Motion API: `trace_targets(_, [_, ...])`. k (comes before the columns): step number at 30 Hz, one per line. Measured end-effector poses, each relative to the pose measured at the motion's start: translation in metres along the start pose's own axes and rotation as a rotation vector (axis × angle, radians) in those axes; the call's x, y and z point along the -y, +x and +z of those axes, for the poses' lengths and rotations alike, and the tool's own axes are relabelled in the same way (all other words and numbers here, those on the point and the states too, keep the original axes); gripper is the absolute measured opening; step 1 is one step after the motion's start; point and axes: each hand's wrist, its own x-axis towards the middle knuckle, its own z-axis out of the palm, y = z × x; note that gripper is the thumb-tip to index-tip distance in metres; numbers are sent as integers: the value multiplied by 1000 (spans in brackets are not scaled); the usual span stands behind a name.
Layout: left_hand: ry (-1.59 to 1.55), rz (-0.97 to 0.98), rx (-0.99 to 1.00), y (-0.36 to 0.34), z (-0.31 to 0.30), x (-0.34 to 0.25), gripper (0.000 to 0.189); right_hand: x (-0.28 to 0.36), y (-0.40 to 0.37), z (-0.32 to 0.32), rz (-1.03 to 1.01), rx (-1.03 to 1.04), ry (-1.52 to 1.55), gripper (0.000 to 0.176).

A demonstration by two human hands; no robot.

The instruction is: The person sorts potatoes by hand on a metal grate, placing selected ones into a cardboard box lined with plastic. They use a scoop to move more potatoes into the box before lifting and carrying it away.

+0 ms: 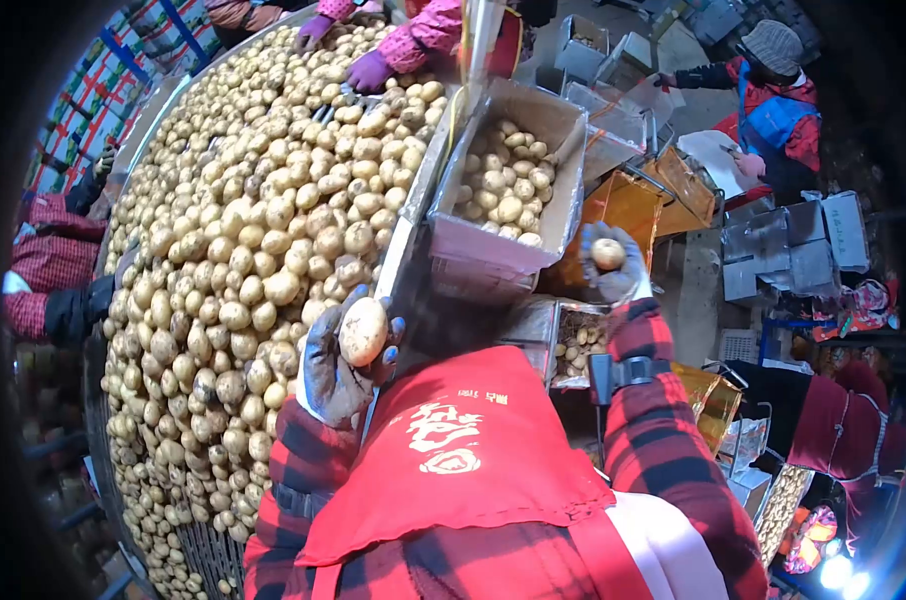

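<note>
The left hand (335,388) cups one larger potato (363,332), fingers curled round its sides, beside the edge of an uncountable potato heap (243,250); the right hand (629,272) has its fingers bent about one smaller potato (606,254), right of a large carton (478,243). Another person's two purple gloves (371,72) are at the heap's far end. The larger potato's long axis points forward, far end leaning slightly right; the smaller looks nearly round, its axis unclear.
</note>
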Motion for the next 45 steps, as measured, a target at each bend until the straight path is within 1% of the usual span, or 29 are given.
trace_targets(2, [-47, -43, 96, 24, 10, 2, 51, 53, 26, -35, -86, -323, 221, 32])
trace_targets(4, [-37, -66, 77, 38, 26, 7, 50, 83, 52, -87, -292, -350, -333, 39])
trace_targets(7, [484, 228, 72, 74, 28, 15, 56, 73, 29, -3, -279, -407, -631, 50])
trace_targets(8, [419, 205, -3, 79, 49, 21, 61, 57, 38, 11, -262, -371, -602, 54])
trace_targets(9, [351, 186, -79, 83, 70, 27, 66, 34, 37, 23, -214, -77, -585, 55])
trace_targets(10, [482, 293, 115, 100, 68, 39, 67, 3, 23, 48, -33, 180, -367, 57])
trace_targets(12, [664, 113, 386, 117, 107, 43, 62, -58, 3, 80, 378, 495, -31, 59])
trace_targets(13, [709, -23, 353, 121, 119, 53, 60, -80, -8, 96, 373, 463, -119, 60])
trace_targets(14, [882, 70, 387, 124, 122, 63, 61, -90, 13, 50, 404, 390, -108, 61])
trace_targets(15, [1056, 152, 414, 124, 122, 66, 62, -69, 6, 54, 385, 326, -102, 56])
trace_targets(19, [873, 8, 217, 102, 95, 41, 60, 36, 14, 40, 318, 170, -4, 38])
trace_targets(20, [849, 0, 172, 93, 83, 40, 61, 66, 36, 11, 58, -15, -178, 46])
trace_targets(21, [824, -11, 130, 84, 66, 40, 61, 99, 69, -47, -235, 91, -859, 51])
trace_targets(22, [800, -22, 92, 74, 55, 42, 61, 132, 102, -105, -601, -19, -1521, 56])
trace_targets(24, [649, -86, -47, 51, 48, 43, 62, 145, 129, -64, -715, -519, -1421, 52])
trace_targets(25, [577, -61, -35, 42, 32, 47, 62, 131, 125, -33, -856, -426, -1620, 58])
trace_targets(27, [533, 0, -15, 28, 12, 49, 62, 43, 110, 68, -655, -112, -1516, 57])
trace_targets(28, [556, 37, -6, 21, 7, 49, 63, -12, 95, 111, -560, 94, -1366, 50])
trace_targets(30, [602, 60, -21, 13, 2, 47, 63, -110, 72, 179, -486, 583, -1706, 51])
trace_targets(32, [638, 21, -74, 8, 4, 43, 61, -202, 40, 230, -533, 1037, -1688, 53])
trace_targets(33, [929, 242, 74, 0, -13, 41, 58, -246, 38, 242, -689, 1300, -1663, 54])
trace_targets(34, [942, 235, 30, -5, -24, 45, 52, -287, 30, 253, -819, 1407, -1732, 49])
trace_targets(35, [954, 226, -14, -12, -16, 41, 47, -316, 21, 273, -660, 1537, -1961, 44])
trace_targets(36, [966, 215, -59, -19, -15, 38, 43, -366, 35, 257, -1039, 1509, -2109, 39])
trace_targets(40, [916, 355, -286, -48, -38, 37, 39, -362, 50, 284, -711, 1628, -1947, 52])
trace_targets(41, [1211, 577, -448, -61, -37, 35, 36, -359, 59, 285, -122, 1476, -1784, 56])
trace_targets(42, [1564, 810, -589, -68, -53, 32, 33, -349, 54, 282, 232, 1290, -1601, 53])
trace_targets(44, [1985, 981, -665, -84, -66, 19, 40, -320, 39, 283, 687, 872, -1261, 49])
trace_targets(45, [2088, 911, -630, -81, -72, 16, 43, -306, 39, 268, 758, 793, -1010, 48])
